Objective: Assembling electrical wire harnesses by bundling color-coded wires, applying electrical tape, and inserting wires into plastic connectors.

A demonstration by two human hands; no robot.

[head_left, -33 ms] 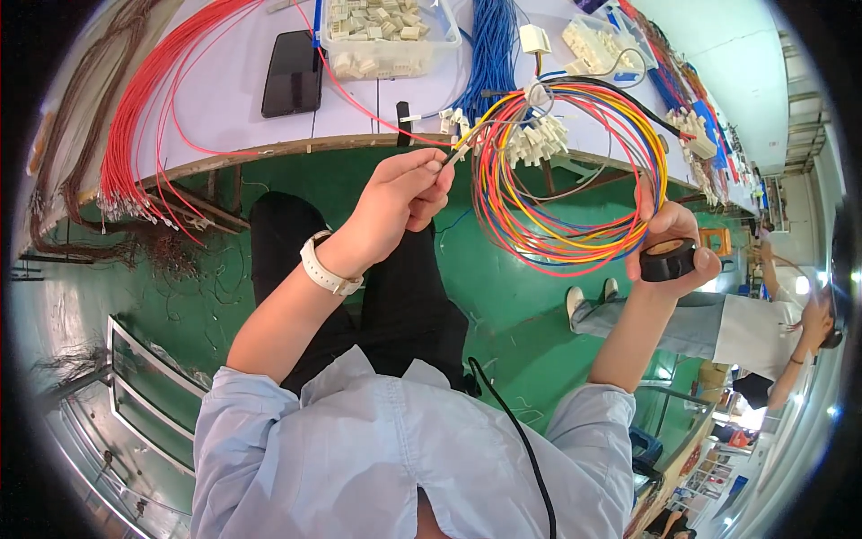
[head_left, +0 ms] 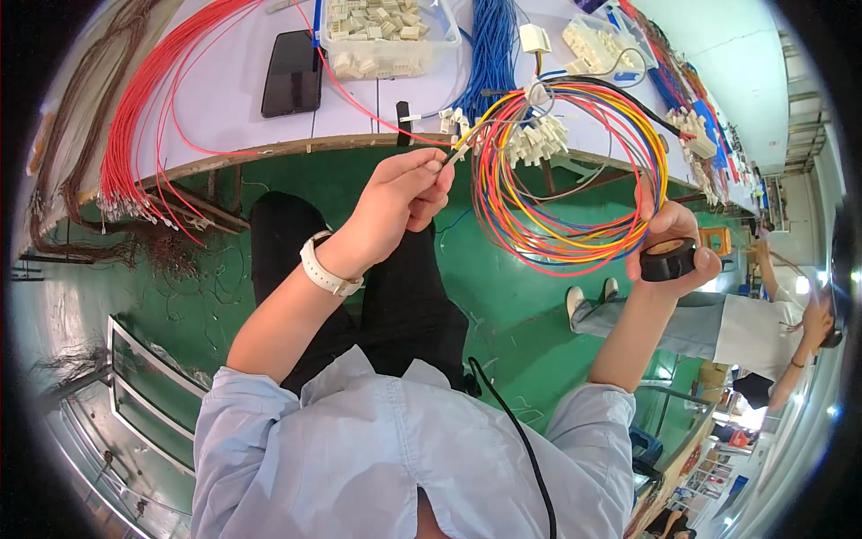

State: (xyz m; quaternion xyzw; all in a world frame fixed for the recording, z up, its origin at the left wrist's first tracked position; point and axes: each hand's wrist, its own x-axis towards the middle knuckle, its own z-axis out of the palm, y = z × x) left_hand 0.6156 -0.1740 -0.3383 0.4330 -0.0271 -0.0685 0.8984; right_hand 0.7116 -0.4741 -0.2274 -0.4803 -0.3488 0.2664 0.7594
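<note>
My left hand (head_left: 401,199), with a white-strapped watch at its wrist, is closed in a pinch on the dark end of the wires, left of the coil. A looped wire harness (head_left: 503,211) of red, yellow, blue and grey strands hangs over the table's front edge. At the coil's right side my right hand (head_left: 673,235) grips the loops and also holds a roll of black tape (head_left: 668,260). A white connector (head_left: 534,39) on short wires sticks up beyond the coil, and another white connector (head_left: 697,144) ends a black-sleeved lead on the right.
On the white table (head_left: 242,99) lie a black phone (head_left: 292,74), a bundle of red wires (head_left: 144,126) and a bundle of blue wires (head_left: 489,54). A clear bin of white connectors (head_left: 386,58) stands behind. Another person (head_left: 754,328) is at the right. A metal frame (head_left: 148,386) stands lower left.
</note>
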